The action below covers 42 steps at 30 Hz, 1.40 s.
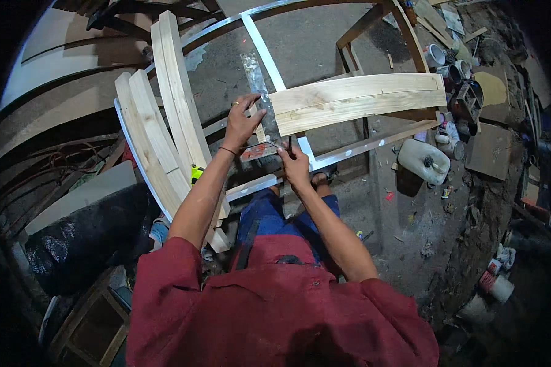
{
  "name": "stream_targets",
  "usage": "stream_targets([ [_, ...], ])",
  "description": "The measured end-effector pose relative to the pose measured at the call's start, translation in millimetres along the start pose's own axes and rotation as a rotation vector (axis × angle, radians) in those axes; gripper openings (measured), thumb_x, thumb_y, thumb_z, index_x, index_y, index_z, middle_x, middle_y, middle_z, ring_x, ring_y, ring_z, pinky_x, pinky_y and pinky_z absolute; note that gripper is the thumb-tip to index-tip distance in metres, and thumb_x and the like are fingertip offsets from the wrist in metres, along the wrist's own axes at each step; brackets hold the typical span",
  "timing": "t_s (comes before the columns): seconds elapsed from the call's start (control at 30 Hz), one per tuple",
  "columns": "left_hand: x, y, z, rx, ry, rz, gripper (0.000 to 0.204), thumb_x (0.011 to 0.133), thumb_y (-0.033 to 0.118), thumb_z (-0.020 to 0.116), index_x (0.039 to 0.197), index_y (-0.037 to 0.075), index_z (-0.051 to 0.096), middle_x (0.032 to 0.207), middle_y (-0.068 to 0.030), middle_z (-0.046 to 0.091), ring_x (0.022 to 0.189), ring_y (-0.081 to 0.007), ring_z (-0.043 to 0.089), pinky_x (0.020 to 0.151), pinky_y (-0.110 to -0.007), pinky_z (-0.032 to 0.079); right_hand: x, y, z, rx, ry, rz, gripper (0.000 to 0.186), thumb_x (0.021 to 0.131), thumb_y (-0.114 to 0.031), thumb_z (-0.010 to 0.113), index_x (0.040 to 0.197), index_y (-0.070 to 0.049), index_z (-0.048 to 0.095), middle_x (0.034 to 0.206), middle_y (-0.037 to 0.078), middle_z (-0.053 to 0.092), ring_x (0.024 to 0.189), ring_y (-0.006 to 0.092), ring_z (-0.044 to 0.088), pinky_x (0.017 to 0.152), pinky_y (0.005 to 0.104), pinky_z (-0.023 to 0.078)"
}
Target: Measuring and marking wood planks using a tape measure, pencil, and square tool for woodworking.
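Note:
Two pale boards (358, 103) lie side by side across a partly white-painted wooden frame (263, 52). My left hand (243, 119) is beside their left end, fingers curled at a paint-stained straight piece (260, 150) with red patches; what exactly it grips is unclear. Lower and to the right, my right hand (294, 165) has its fingers closed at a thin dark item, too small to name, just below the boards' lower left corner.
Long pale timbers (177, 85) rest at my left, with a yellow-green object (196, 174) among them. Black plastic sheeting (86, 226) lies lower left. A white jerrycan (419, 160), buckets (434, 56), scraps and cans (496, 284) clutter the floor at my right.

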State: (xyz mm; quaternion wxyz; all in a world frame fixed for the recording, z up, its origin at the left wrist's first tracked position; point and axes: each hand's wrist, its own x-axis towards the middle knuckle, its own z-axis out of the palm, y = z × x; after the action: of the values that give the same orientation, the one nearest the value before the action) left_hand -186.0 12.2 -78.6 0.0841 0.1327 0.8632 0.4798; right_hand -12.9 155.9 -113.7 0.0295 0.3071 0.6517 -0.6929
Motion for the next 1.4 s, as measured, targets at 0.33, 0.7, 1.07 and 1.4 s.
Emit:
stream_targets([
  [0.33,-2,-3,-1,0.007,0.038,0.041,0.046,0.087,0.013,0.082,0.13,0.005,0.069,0.12,-0.0155,0.07,0.112,-0.0303,0.069,0.099,-0.038,0.054,-3,-16,-1,-0.145,-0.005,-0.018,0.029,0.098,-0.025,0.076,0.108,0.002,0.075,0.079,0.011,0.071,0.075,0.0115,0.058,0.071,0.0341,0.05],
  [0.7,-2,-2,-1,-0.02,0.018,-0.025,0.048,0.086,0.013,0.083,0.13,0.005,0.069,0.12,-0.0165,0.069,0.113,-0.0299,0.069,0.101,-0.038,0.054,-2,-13,-2,-0.077,-0.052,0.077,0.039,0.099,-0.022,0.078,0.126,0.005,0.073,0.098,0.003,0.075,0.091,0.0073,0.061,0.08,0.0268,0.052],
  [1.07,0,0,-2,-0.003,0.008,0.007,0.048,0.087,0.018,0.083,0.13,0.004,0.069,0.12,-0.0176,0.068,0.113,-0.0335,0.068,0.1,-0.039,0.053,-1,-10,-2,-0.085,-0.004,-0.01,0.033,0.098,-0.024,0.076,0.119,0.001,0.075,0.084,0.006,0.074,0.078,0.0095,0.059,0.073,0.0322,0.051],
  [1.4,-4,0,2,0.075,0.032,-0.026,0.055,0.083,0.021,0.087,0.132,0.007,0.067,0.123,-0.0158,0.068,0.114,-0.035,0.067,0.099,-0.041,0.054,5,-11,-9,-0.139,-0.132,0.072,0.037,0.099,-0.025,0.077,0.123,0.004,0.074,0.094,0.0,0.074,0.087,0.0077,0.061,0.078,0.0272,0.051],
])
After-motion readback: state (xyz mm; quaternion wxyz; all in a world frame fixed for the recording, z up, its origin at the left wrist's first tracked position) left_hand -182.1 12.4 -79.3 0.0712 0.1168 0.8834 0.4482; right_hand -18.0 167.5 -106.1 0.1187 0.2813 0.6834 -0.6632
